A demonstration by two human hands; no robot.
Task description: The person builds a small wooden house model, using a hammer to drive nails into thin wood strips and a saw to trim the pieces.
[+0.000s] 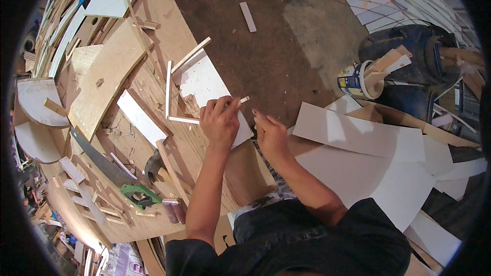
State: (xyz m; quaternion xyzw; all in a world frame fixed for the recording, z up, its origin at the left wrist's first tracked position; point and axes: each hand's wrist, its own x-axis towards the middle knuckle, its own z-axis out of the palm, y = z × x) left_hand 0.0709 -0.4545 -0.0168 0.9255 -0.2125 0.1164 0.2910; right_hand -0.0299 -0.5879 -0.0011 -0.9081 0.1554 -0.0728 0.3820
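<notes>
My left hand (220,122) rests over the near corner of a small frame. Its fingers are curled round a thin wooden strip (244,100), whose end sticks out past them to the right. Beneath lies a white panel (210,74) with patchy bare spots, edged by upright strips (169,89) on the workbench (163,10). Just right of the strip's end is my right hand (271,135), closed in a pinch. Whatever small thing its fingertips hold is too small to make out. A white-faced board (141,117) lies left of the frame.
A green-handled handsaw (105,161) and a hammer (153,167) lie on the bench to the left. Wood offcuts fill a bucket (353,82) at right, near a dark barrel (409,51). White sheets (358,130) are heaped beside me. One strip (248,17) lies on the floor.
</notes>
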